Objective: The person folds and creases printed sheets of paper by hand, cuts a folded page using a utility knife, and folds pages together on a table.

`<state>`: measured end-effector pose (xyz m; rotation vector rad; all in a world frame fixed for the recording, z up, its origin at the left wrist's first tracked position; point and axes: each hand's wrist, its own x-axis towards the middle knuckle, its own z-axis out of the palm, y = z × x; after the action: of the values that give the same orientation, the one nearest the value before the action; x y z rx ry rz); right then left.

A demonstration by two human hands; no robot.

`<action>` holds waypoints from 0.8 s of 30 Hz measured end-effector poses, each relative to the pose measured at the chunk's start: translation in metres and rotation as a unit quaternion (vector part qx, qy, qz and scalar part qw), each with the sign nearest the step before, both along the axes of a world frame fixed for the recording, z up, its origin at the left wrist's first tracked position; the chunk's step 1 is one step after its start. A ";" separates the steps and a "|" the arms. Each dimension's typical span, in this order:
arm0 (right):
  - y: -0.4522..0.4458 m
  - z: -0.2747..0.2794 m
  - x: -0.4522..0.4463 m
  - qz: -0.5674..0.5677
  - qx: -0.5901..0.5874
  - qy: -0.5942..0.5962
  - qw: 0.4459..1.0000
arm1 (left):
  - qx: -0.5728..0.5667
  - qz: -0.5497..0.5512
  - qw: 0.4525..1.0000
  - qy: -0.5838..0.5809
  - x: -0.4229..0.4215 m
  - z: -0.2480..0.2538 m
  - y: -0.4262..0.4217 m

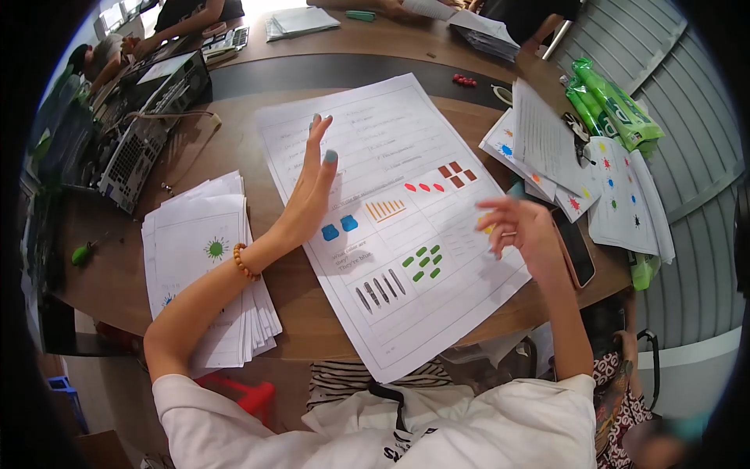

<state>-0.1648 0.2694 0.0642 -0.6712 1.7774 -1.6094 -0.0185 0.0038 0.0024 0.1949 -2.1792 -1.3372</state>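
A large printed worksheet (367,336) lies in front of me, with pictures of pens, blue bags, green erasers or similar shapes and ruled writing lines. My left hand (307,195) is raised on edge over its left half, fingers stretched out, holding nothing. A beaded bracelet (245,263) circles that wrist. Over the sheet's right edge is my right hand (522,230), slightly blurred, its fingers loosely bent and apart with nothing visible in them. Close beside that hand a phone (576,248) lies on the table.
A stack of papers (183,270) with paint-splat prints sits at left, near an opened computer case (133,152). More papers (539,141) and green packets (617,109) lie at right. Another person's arm (176,31) and further papers (301,23) are across the table.
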 end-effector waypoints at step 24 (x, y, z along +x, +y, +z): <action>0.044 -0.001 0.091 0.350 0.105 0.618 0.696 | 0.225 0.095 0.970 0.021 -0.001 0.002 -0.008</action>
<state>-0.0734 0.3134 0.0632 -2.3193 1.9641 -0.2603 -0.0200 -0.0043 0.0044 0.5269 -1.7430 -1.6848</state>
